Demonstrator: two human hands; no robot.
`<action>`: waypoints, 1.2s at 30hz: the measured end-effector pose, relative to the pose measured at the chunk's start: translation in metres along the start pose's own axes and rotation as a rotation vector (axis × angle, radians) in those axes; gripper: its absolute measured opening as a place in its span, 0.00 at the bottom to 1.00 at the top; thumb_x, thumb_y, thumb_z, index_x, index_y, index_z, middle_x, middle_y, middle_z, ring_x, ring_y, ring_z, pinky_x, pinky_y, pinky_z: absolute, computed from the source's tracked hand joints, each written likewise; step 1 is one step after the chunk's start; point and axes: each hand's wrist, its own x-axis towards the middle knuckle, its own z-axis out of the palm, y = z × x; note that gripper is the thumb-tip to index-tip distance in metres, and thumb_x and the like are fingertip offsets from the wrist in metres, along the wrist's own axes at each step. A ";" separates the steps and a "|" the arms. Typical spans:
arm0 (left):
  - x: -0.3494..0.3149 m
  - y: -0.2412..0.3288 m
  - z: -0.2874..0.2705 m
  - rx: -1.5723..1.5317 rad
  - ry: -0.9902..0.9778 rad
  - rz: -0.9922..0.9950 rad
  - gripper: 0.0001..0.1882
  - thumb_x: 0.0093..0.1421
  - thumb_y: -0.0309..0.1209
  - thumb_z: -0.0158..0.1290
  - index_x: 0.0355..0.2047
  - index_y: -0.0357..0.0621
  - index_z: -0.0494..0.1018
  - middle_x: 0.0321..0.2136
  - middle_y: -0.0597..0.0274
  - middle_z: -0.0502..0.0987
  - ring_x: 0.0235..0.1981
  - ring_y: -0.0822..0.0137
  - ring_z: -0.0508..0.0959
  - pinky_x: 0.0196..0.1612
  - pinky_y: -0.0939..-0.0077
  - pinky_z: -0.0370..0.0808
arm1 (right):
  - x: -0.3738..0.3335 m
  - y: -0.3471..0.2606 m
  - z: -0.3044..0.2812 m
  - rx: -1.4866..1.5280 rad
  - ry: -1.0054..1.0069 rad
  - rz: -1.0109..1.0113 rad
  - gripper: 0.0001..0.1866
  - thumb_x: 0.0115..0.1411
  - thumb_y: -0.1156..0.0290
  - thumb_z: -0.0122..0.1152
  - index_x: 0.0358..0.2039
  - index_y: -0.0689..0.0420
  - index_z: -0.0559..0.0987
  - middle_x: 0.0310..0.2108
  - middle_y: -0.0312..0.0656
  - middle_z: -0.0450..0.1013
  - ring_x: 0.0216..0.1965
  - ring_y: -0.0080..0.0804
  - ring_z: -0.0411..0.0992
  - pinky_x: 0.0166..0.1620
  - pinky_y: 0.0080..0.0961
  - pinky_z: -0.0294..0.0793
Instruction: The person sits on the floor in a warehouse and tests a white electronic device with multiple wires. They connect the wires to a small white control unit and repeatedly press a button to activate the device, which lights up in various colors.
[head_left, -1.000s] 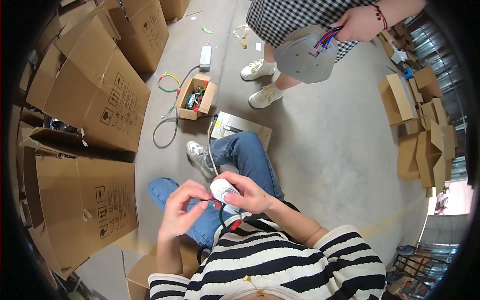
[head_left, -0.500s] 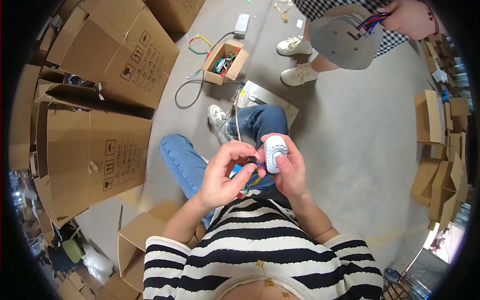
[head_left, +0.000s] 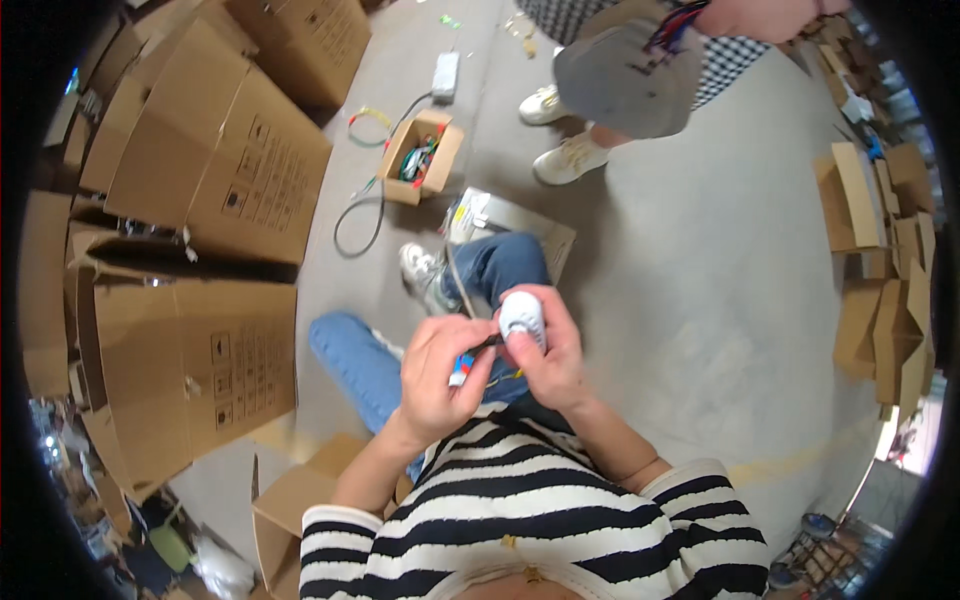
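Note:
My right hand [head_left: 553,362] is closed around a small white oval device [head_left: 523,310], its thumb resting on the lower part of the device's face. Close beside it, my left hand [head_left: 433,365] pinches a thin black wire [head_left: 486,345] that leads toward the device. Just under my left fingers shows a small blue, red and white piece [head_left: 461,370], too blurred to name. Both hands are held above my lap, over my jeans.
Ahead lie an open carton of coloured wires [head_left: 420,158], a cable with a grey box [head_left: 445,76], and a pale metal case [head_left: 520,225]. At the upper right a person holds a grey round plate [head_left: 628,80] with wires. Large cartons [head_left: 190,360] stand left; flattened cardboard [head_left: 868,335] lies right.
My hands and the white device sit slightly further left and lower in view. The left fingers have closed in on the black wire. The whole view has shifted a little.

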 end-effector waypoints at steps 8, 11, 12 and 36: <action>0.020 0.004 0.020 0.043 -0.083 0.068 0.15 0.37 0.20 0.54 0.29 0.40 0.67 0.28 0.61 0.73 0.28 0.62 0.71 0.33 0.72 0.64 | 0.005 0.004 -0.023 -0.033 0.172 0.030 0.11 0.50 0.73 0.49 0.35 0.60 0.65 0.24 0.36 0.64 0.25 0.19 0.61 0.29 0.17 0.63; 0.035 0.001 0.015 0.027 -0.077 0.038 0.12 0.38 0.20 0.53 0.27 0.40 0.68 0.26 0.62 0.73 0.27 0.63 0.71 0.33 0.73 0.64 | 0.002 0.006 -0.035 -0.059 0.174 0.040 0.14 0.48 0.73 0.51 0.37 0.59 0.64 0.25 0.36 0.63 0.26 0.20 0.61 0.30 0.17 0.63; 0.038 -0.002 0.011 0.030 -0.077 0.014 0.11 0.38 0.20 0.53 0.26 0.41 0.68 0.26 0.62 0.73 0.27 0.63 0.71 0.33 0.74 0.64 | 0.000 0.005 -0.038 -0.086 0.134 -0.011 0.16 0.47 0.73 0.52 0.37 0.59 0.63 0.25 0.37 0.63 0.26 0.20 0.61 0.30 0.17 0.63; 0.240 -0.078 0.027 -0.181 -0.584 -0.069 0.47 0.37 0.36 0.55 0.55 0.38 0.42 0.55 0.51 0.48 0.57 0.61 0.48 0.57 0.71 0.44 | -0.040 -0.012 -0.043 -0.062 -0.045 0.033 0.23 0.42 0.86 0.49 0.40 0.56 0.57 0.31 0.39 0.62 0.31 0.21 0.62 0.33 0.17 0.63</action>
